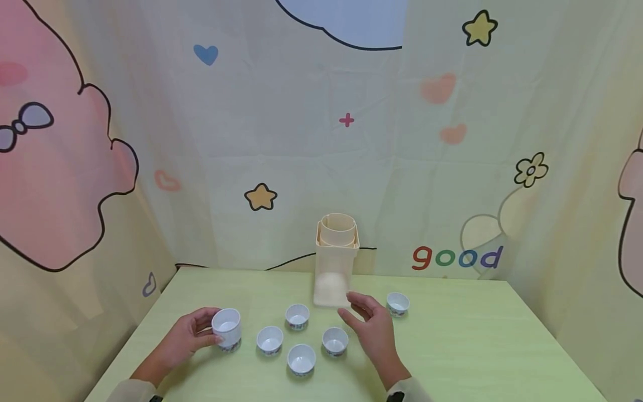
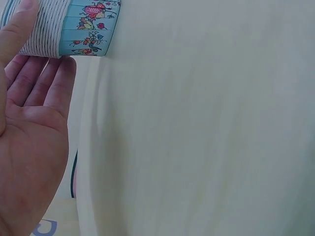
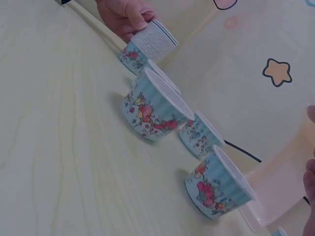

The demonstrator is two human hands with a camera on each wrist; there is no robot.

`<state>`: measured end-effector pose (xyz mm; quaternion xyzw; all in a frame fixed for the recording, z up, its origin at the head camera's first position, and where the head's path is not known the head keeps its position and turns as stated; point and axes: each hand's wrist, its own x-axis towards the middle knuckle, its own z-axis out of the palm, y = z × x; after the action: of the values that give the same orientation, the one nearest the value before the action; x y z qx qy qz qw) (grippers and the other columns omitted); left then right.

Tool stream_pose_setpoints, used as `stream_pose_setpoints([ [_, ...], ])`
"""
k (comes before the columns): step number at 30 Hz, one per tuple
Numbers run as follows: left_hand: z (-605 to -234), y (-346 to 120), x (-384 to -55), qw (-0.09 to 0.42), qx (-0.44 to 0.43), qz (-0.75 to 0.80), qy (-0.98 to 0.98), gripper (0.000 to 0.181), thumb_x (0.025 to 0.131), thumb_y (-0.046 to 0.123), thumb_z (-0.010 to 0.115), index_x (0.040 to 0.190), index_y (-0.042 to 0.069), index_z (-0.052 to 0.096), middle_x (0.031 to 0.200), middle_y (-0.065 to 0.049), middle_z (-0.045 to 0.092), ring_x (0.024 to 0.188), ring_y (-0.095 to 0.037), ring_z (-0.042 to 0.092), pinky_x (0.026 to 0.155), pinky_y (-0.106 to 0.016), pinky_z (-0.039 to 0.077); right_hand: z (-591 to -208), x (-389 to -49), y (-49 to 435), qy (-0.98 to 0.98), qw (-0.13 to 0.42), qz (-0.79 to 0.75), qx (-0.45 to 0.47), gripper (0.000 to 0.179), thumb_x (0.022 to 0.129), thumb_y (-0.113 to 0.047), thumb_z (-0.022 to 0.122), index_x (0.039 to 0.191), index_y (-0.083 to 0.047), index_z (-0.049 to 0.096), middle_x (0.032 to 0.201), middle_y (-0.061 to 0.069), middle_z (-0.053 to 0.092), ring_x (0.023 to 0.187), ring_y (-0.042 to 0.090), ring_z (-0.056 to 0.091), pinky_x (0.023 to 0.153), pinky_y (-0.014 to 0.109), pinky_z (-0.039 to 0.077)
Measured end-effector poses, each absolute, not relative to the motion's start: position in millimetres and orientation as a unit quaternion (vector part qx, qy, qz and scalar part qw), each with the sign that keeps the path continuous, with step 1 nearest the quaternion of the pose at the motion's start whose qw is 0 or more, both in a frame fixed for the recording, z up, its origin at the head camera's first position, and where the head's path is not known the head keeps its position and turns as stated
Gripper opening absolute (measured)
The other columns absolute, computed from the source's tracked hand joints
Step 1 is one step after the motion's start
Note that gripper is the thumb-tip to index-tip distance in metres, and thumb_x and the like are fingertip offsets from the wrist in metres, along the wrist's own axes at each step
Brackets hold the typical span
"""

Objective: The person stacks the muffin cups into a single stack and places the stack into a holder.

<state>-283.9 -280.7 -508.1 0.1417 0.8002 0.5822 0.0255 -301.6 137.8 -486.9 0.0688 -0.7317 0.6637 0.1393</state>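
At the left of the table my left hand (image 1: 188,338) grips a stack of nested paper cups (image 1: 227,328), thumb on one side and fingers on the other. The stack (image 2: 88,27) shows many white rims above a light-blue floral cup wall in the left wrist view. My right hand (image 1: 375,329) is above the table with fingers bent and apart, holding nothing. Close to it is a single paper cup (image 1: 335,341). Other floral cups stand upright and apart: a front one (image 1: 301,360), a left one (image 1: 269,340) and a rear one (image 1: 297,316).
A cream plastic holder (image 1: 334,273) with a round tube on top stands at the back of the table, just beyond my right hand. Another paper cup (image 1: 398,304) stands to the right of that hand. A printed curtain (image 1: 301,139) hangs behind the table (image 1: 477,346).
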Motion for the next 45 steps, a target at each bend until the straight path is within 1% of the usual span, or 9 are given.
stream_pose_setpoints([
  [6, -510, -281, -284, 0.026, 0.157, 0.591, 0.791, 0.067, 0.086, 0.008, 0.081, 0.138, -0.015, 0.048, 0.137, -0.037, 0.056, 0.113, -0.001, 0.063, 0.096, -0.02, 0.057, -490, -304, 161, -0.732, 0.168, 0.659, 0.039, 0.045, 0.081, -0.013, 0.088, 0.122, -0.002, 0.071, 0.124, 0.013, 0.073, 0.109, 0.005, 0.069, 0.105, 0.03, 0.055],
  [9, -511, -282, -284, 0.024, 0.164, 0.593, 0.788, 0.066, 0.087, 0.008, 0.081, 0.138, -0.016, 0.047, 0.137, -0.038, 0.055, 0.111, 0.004, 0.062, 0.095, -0.017, 0.056, -488, -306, 174, -0.735, 0.176, 0.654, 0.026, 0.043, 0.082, -0.013, 0.088, 0.121, -0.003, 0.072, 0.125, 0.012, 0.072, 0.106, 0.0, 0.068, 0.103, 0.025, 0.055],
  [14, -512, -282, -284, 0.026, 0.163, 0.593, 0.788, 0.066, 0.087, 0.008, 0.081, 0.138, -0.015, 0.047, 0.137, -0.037, 0.055, 0.111, 0.005, 0.062, 0.094, -0.017, 0.056, -484, -309, 193, -0.745, 0.186, 0.64, -0.001, 0.048, 0.083, -0.02, 0.088, 0.125, -0.004, 0.07, 0.13, 0.014, 0.07, 0.103, -0.006, 0.065, 0.098, 0.015, 0.054],
  [16, -512, -283, -284, 0.025, 0.163, 0.592, 0.789, 0.065, 0.087, 0.008, 0.08, 0.138, -0.015, 0.048, 0.137, -0.037, 0.055, 0.111, 0.005, 0.062, 0.094, -0.018, 0.056, -483, -312, 200, -0.75, 0.19, 0.633, -0.014, 0.051, 0.084, -0.023, 0.087, 0.127, -0.005, 0.07, 0.132, 0.014, 0.07, 0.106, -0.002, 0.066, 0.097, 0.013, 0.053],
  [22, -513, -284, -285, 0.022, 0.165, 0.591, 0.79, 0.064, 0.087, 0.009, 0.08, 0.137, -0.015, 0.048, 0.136, -0.038, 0.055, 0.11, 0.005, 0.062, 0.094, -0.017, 0.056, -488, -323, 221, -0.767, 0.19, 0.611, -0.035, 0.053, 0.085, -0.031, 0.086, 0.13, -0.008, 0.069, 0.135, 0.014, 0.068, 0.127, 0.03, 0.063, 0.091, 0.003, 0.049],
  [31, -514, -284, -286, 0.014, 0.158, 0.584, 0.796, 0.065, 0.086, 0.01, 0.081, 0.137, -0.015, 0.049, 0.136, -0.036, 0.057, 0.11, 0.005, 0.062, 0.094, -0.016, 0.056, -499, -339, 242, -0.788, 0.198, 0.581, -0.048, 0.057, 0.084, -0.034, 0.087, 0.131, -0.006, 0.068, 0.137, 0.016, 0.067, 0.129, 0.03, 0.062, 0.091, -0.001, 0.045],
  [34, -513, -285, -286, 0.018, 0.156, 0.586, 0.795, 0.066, 0.085, 0.011, 0.082, 0.137, -0.014, 0.049, 0.137, -0.036, 0.056, 0.112, 0.003, 0.062, 0.095, -0.017, 0.056, -502, -342, 246, -0.798, 0.186, 0.571, -0.052, 0.06, 0.085, -0.035, 0.085, 0.134, -0.005, 0.065, 0.139, 0.017, 0.065, 0.131, 0.03, 0.06, 0.1, 0.008, 0.048],
  [39, -512, -285, -287, 0.022, 0.153, 0.587, 0.795, 0.068, 0.085, 0.013, 0.083, 0.138, -0.013, 0.049, 0.138, -0.036, 0.055, 0.112, 0.002, 0.062, 0.097, -0.021, 0.057, -507, -346, 252, -0.816, 0.158, 0.552, -0.063, 0.066, 0.087, -0.034, 0.083, 0.139, -0.001, 0.06, 0.144, 0.02, 0.06, 0.135, 0.035, 0.056, 0.115, 0.04, 0.045],
  [45, -513, -284, -287, 0.019, 0.162, 0.589, 0.792, 0.066, 0.086, 0.01, 0.082, 0.137, -0.015, 0.048, 0.137, -0.038, 0.055, 0.11, 0.005, 0.062, 0.094, -0.017, 0.056, -511, -349, 257, -0.836, 0.114, 0.532, -0.078, 0.075, 0.089, -0.038, 0.081, 0.147, -0.001, 0.051, 0.152, 0.022, 0.051, 0.142, 0.041, 0.047, 0.119, 0.05, 0.042],
])
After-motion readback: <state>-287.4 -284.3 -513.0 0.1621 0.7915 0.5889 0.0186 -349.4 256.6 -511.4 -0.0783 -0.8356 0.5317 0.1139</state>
